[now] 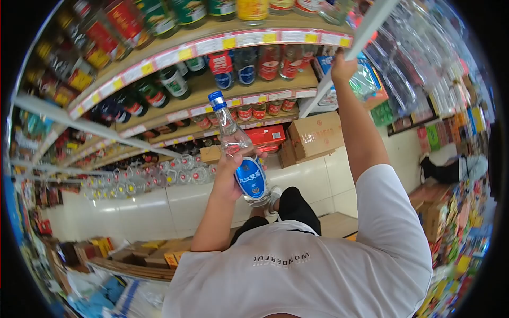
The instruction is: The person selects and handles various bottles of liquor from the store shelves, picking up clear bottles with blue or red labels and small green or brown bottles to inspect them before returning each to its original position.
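My left hand (229,174) is wrapped around a clear glass bottle (255,197) with a blue cap and an oval blue label. The bottle is tilted, its cap pointing toward the shelves and its label facing up at me. My right arm reaches out to the shelf, where my right hand (344,69) is closed on the white shelf post (367,33) at the corner, with some fingers out of sight. Near the bottle's cap, the middle shelf (212,85) carries clear bottles with blue labels (246,66) and red labels (269,62).
Several bottles with green labels (158,18) line the upper shelf. Cardboard cartons (317,135) and a red box (266,135) sit low by the rack. Large clear jugs (185,170) stand on the floor at left. Behind me are open cartons (143,255); another person (445,170) is at right.
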Demonstrator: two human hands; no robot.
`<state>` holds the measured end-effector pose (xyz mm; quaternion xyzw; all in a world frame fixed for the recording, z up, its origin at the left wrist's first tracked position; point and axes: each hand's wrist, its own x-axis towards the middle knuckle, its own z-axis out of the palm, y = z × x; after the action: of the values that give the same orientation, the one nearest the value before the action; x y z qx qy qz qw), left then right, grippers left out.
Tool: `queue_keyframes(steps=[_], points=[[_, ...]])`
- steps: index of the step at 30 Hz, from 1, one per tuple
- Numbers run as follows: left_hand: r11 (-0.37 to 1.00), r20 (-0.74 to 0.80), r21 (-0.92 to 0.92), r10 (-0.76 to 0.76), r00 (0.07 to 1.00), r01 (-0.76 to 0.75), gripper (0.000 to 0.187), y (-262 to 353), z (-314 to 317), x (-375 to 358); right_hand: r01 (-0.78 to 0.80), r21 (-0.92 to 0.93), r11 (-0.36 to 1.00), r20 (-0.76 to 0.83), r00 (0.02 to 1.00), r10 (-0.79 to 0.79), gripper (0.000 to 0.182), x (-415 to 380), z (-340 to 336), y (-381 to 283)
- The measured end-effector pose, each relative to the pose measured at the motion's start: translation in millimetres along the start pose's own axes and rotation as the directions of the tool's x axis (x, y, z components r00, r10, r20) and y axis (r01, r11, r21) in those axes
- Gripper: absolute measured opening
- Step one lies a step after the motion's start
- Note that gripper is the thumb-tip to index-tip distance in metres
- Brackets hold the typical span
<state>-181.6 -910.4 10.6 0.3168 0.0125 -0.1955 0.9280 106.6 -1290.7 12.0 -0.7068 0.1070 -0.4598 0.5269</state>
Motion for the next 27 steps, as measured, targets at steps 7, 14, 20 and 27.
queue_keyframes(steps=[7,14,20,27], points=[[0.969,-0.037,0.245,-0.010,0.999,0.019,0.054,-30,25,82,-0.008,-0.036,0.999,-0.034,0.999,0.007,0.036,1,2,15],[0.946,0.026,0.323,-0.052,0.998,0.041,0.046,-59,37,169,0.026,-0.061,0.998,-0.067,0.997,-0.030,0.039,-7,-5,-21],[0.801,0.075,0.580,0.128,0.989,-0.148,0.044,-59,63,223,0.043,-0.031,0.999,-0.034,0.998,-0.044,0.038,-6,-8,-26],[0.697,0.148,0.657,0.255,0.956,-0.288,0.047,-54,106,261,-0.016,-0.020,1.000,0.008,1.000,0.017,0.036,-8,-11,-35]])
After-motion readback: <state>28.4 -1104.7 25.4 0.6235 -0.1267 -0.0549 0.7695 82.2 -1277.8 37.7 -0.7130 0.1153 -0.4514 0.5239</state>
